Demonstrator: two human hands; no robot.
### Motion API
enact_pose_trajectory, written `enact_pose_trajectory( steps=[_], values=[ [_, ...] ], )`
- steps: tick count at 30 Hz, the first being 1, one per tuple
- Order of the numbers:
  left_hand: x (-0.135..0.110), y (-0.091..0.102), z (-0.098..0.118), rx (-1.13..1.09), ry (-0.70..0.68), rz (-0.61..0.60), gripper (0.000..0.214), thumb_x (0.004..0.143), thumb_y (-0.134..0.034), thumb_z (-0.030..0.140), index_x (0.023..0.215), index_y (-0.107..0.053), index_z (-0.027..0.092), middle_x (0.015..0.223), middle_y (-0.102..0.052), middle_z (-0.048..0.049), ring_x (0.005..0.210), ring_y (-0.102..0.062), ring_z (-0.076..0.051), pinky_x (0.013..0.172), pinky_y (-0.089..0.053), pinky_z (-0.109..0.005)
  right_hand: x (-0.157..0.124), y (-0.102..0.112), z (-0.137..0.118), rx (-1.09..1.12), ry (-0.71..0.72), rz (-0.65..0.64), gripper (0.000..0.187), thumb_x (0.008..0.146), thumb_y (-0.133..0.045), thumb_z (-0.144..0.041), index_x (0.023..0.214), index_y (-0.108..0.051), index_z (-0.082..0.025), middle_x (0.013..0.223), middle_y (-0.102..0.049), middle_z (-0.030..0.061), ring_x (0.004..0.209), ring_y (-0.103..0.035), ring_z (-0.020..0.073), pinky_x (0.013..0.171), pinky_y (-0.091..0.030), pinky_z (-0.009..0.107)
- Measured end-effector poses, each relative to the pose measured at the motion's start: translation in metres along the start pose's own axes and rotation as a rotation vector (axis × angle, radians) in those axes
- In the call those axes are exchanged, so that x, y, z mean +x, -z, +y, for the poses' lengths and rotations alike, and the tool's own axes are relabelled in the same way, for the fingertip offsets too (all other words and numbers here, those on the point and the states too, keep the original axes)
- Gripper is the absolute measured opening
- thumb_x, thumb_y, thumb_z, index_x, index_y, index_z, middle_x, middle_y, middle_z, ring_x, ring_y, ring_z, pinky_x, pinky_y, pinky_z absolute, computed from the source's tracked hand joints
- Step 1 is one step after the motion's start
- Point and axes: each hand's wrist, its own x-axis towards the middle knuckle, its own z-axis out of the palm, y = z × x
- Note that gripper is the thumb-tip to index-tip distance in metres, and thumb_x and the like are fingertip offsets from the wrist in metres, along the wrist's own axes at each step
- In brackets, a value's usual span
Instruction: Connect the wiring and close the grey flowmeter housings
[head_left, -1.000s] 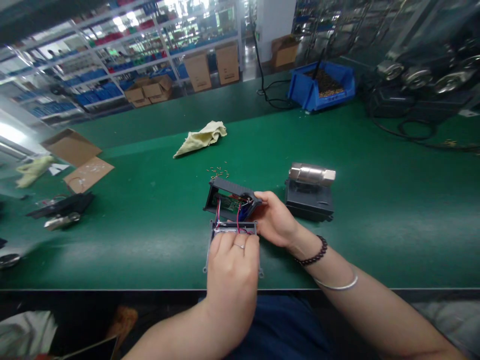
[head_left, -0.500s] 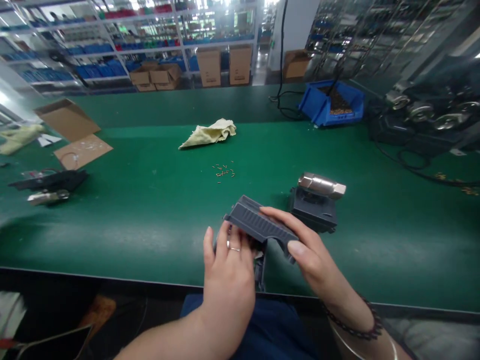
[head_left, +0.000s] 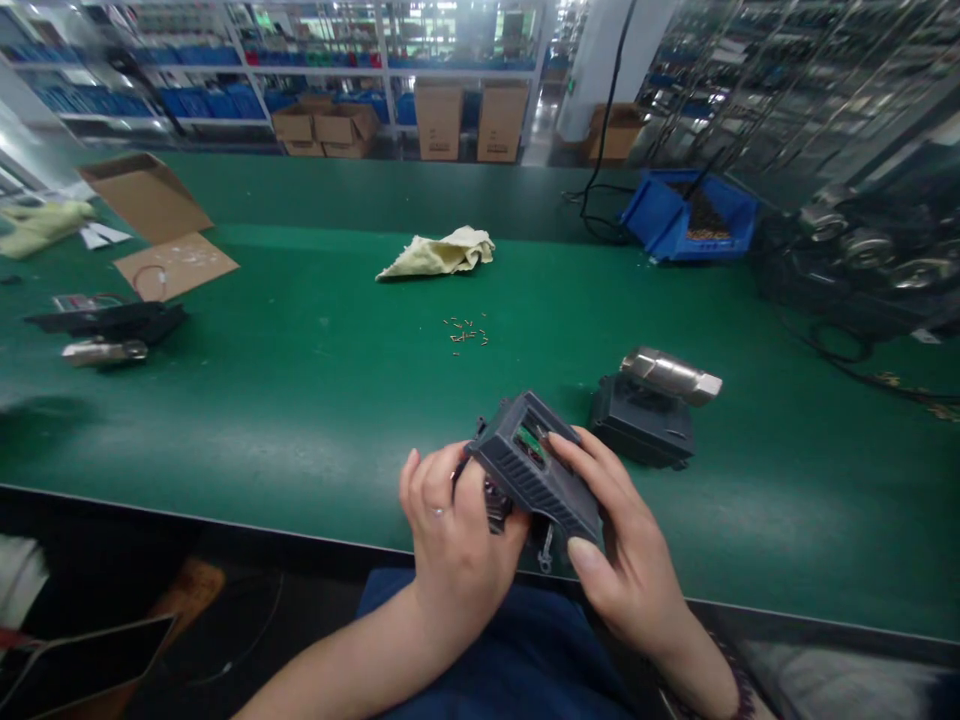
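Near the front edge of the bench, a dark grey plastic housing cover (head_left: 551, 480) with a rectangular window sits tilted over a lower housing part, with green circuit board showing through the window. My right hand (head_left: 622, 550) grips the cover along its right side, fingertips by the window and thumb at the near corner. My left hand (head_left: 469, 525) is closed around the left side of the lower part, fingers curled under the cover's ribbed edge. What lies between the two parts is mostly hidden. Just right stands another dark grey housing (head_left: 641, 425) with a metal valve body (head_left: 670, 375) on top.
Small screws (head_left: 466, 333) lie scattered beyond my hands. Behind them is a crumpled yellow cloth (head_left: 439, 253). A blue bin (head_left: 686, 245) of small parts stands back right. At left are a cardboard piece (head_left: 176, 265) and another valve unit (head_left: 105, 350).
The cover has tipped so its windowed top now faces me. My left fingers, stretched out before, have curled around the lower part. The whole view has shifted slightly.
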Motion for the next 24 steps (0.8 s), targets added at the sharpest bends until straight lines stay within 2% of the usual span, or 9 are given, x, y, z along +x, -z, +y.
enact_pose_trajectory(
  steps=[3, 5, 8, 10, 13, 17, 24],
  values=[
    [-0.008, -0.005, -0.005, -0.177, 0.143, -0.011, 0.057, 0.077, -0.066, 0.030, 0.122, -0.039, 0.009, 0.113, -0.050, -0.0190, 0.108, -0.051, -0.030, 0.089, -0.050, -0.049, -0.002, -0.001, -0.001, -0.033, 0.031, -0.016, 0.058, 0.083, -0.047, -0.034, 0.139, -0.039, -0.024, 0.145, -0.037, 0.0119, 0.133, -0.040, 0.0322, 0.104, -0.042, 0.048],
    [-0.014, -0.006, -0.009, -0.298, 0.210, -0.044, 0.073, 0.073, -0.068, 0.028, 0.133, -0.030, 0.011, 0.112, -0.050, -0.0162, 0.104, -0.054, -0.028, 0.084, -0.054, -0.044, -0.002, 0.000, -0.002, -0.049, 0.065, -0.038, 0.062, 0.079, -0.049, -0.029, 0.139, -0.038, -0.023, 0.146, -0.033, 0.0120, 0.134, -0.038, 0.0321, 0.103, -0.043, 0.048],
    [-0.025, -0.005, -0.018, -0.470, 0.270, -0.089, 0.090, 0.070, -0.071, 0.029, 0.143, -0.020, 0.018, 0.107, -0.051, -0.0106, 0.096, -0.058, -0.024, 0.084, -0.054, -0.041, -0.002, 0.002, -0.004, -0.069, 0.137, -0.107, 0.069, 0.072, -0.052, -0.024, 0.139, -0.036, -0.023, 0.146, -0.029, 0.0124, 0.134, -0.037, 0.0313, 0.103, -0.044, 0.045],
    [-0.033, -0.005, -0.024, -0.610, 0.320, -0.120, 0.095, 0.070, -0.073, 0.033, 0.146, -0.017, 0.022, 0.110, -0.050, -0.0101, 0.098, -0.059, -0.023, 0.087, -0.053, -0.040, -0.001, 0.004, -0.006, -0.089, 0.185, -0.157, 0.071, 0.070, -0.054, -0.021, 0.139, -0.037, -0.023, 0.146, -0.028, 0.0125, 0.133, -0.037, 0.0305, 0.103, -0.044, 0.045],
    [-0.042, -0.007, -0.030, -0.759, 0.396, -0.158, 0.097, 0.072, -0.073, 0.045, 0.147, -0.016, 0.025, 0.116, -0.048, -0.0113, 0.104, -0.059, -0.024, 0.089, -0.052, -0.040, 0.003, 0.007, -0.009, -0.107, 0.217, -0.220, 0.074, 0.068, -0.055, -0.020, 0.139, -0.036, -0.023, 0.146, -0.028, 0.0129, 0.132, -0.038, 0.0304, 0.104, -0.043, 0.047],
    [-0.046, -0.008, -0.034, -0.876, 0.420, -0.184, 0.096, 0.070, -0.067, 0.063, 0.146, -0.021, 0.027, 0.120, -0.049, -0.0128, 0.110, -0.058, -0.026, 0.092, -0.051, -0.043, 0.006, 0.011, -0.011, -0.143, 0.218, -0.272, 0.075, 0.067, -0.054, -0.019, 0.139, -0.035, -0.023, 0.147, -0.028, 0.0134, 0.132, -0.038, 0.0301, 0.102, -0.044, 0.046],
    [-0.041, -0.008, -0.039, -0.927, 0.414, -0.181, 0.074, 0.072, -0.066, 0.059, 0.135, -0.045, 0.024, 0.115, -0.056, -0.0115, 0.105, -0.061, -0.024, 0.090, -0.054, -0.037, 0.009, 0.020, -0.012, -0.241, 0.232, -0.293, 0.067, 0.073, -0.052, -0.020, 0.138, -0.036, -0.020, 0.145, -0.032, 0.0155, 0.132, -0.040, 0.0282, 0.098, -0.050, 0.040]
  ],
)
